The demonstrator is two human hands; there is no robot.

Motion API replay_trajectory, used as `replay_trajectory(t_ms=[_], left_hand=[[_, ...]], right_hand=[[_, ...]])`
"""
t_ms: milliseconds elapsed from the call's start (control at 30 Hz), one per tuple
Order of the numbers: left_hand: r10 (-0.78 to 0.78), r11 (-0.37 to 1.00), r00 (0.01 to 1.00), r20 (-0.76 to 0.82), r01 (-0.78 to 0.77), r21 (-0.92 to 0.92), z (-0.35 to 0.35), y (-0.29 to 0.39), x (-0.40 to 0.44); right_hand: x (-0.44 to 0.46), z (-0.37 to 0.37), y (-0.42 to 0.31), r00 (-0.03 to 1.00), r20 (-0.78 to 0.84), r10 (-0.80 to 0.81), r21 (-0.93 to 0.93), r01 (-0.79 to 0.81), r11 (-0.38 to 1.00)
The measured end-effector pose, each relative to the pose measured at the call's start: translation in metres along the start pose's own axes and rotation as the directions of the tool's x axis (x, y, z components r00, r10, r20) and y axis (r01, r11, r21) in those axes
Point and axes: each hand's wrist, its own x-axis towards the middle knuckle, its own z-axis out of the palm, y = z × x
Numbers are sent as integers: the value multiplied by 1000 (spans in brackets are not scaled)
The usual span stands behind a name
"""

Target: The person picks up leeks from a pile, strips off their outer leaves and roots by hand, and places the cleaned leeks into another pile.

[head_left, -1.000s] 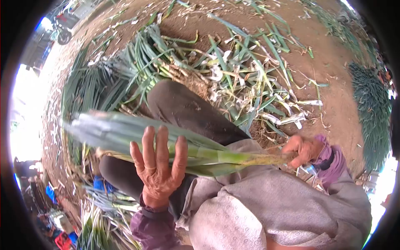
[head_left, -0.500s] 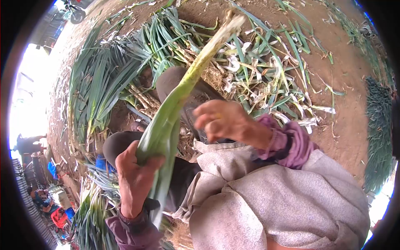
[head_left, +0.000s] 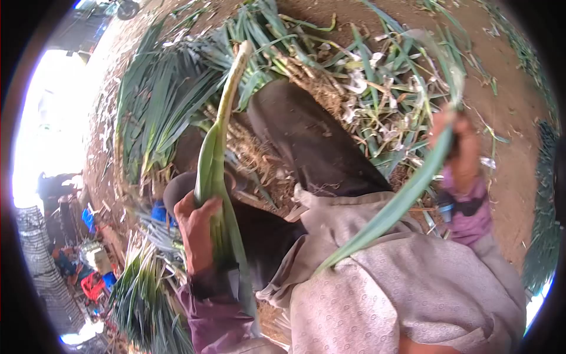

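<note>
My left hand [head_left: 197, 227] is closed around the green leaves of a leek [head_left: 213, 153]. The leek stands nearly upright, its slim pale stalk pointing away from me. Out to the right, my right hand [head_left: 461, 147] grips a long green leaf [head_left: 404, 200], apart from the leek. One end of this leaf trails down across the pale patterned apron [head_left: 359, 301], and its other end, smeared by motion, sticks up beyond the fist. Motion blurs the right hand, but its fingers look wrapped round the leaf.
Untrimmed leeks [head_left: 156, 106] lie in a heap at the far left. Stripped leaves and peelings [head_left: 383, 100] litter the soil beyond my knees. A leek bundle [head_left: 147, 301] sits at lower left, and a dark green stack [head_left: 541, 230] lines the right edge.
My right hand has swung right, away from the leek, and now holds a separate leaf. The leek in my left hand has turned more upright and looks slimmer and cleaner along its stalk.
</note>
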Motion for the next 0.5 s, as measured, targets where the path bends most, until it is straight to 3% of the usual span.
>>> replay_trajectory(t_ms=[67,100,133,167,233,267,300,333,367,400,433,467,500], left_hand=[[-7,999,1000,-14,6,-52,-9,-7,-3],[0,995,1000,5,0,-96,-10,-9,-4],[-9,990,1000,20,12,-140,-7,-8,-5],[-19,983,999,35,25,-184,-5,-8,-6],[99,989,995,-1,-98,113,3,4,-13],[165,953,986,-4,-158,260,8,10,-17],[235,868,972,2,-211,450,13,11,-28],[415,728,910,2,-333,599,20,8,-37],[577,548,816,33,-417,725,28,3,-46],[712,341,697,90,-454,823,38,0,-52],[804,154,570,172,-478,865,47,1,-58],[826,-7,517,223,-387,922,58,-4,-66],[810,-39,527,255,-387,921,66,-9,-71]], right_hand=[[24,-56,-4,930,-348,-119,-141,73,987],[27,-69,-4,932,-333,-144,-462,-28,886],[29,-80,-5,936,-309,-167,-731,-121,672],[32,-86,-6,944,-276,-183,-909,-195,368],[30,-57,20,900,48,-433,-994,85,68],[24,-20,22,905,179,-386,-914,298,276],[17,11,30,938,243,-249,-680,348,645],[10,46,27,934,351,-65,-469,235,851],[6,74,34,912,392,122,-236,-29,971],[10,92,50,803,565,191,0,-231,973],[5,114,55,777,590,222,107,-348,931],[-3,138,55,747,617,249,208,-459,864],[-5,148,67,756,598,265,158,-436,886]])
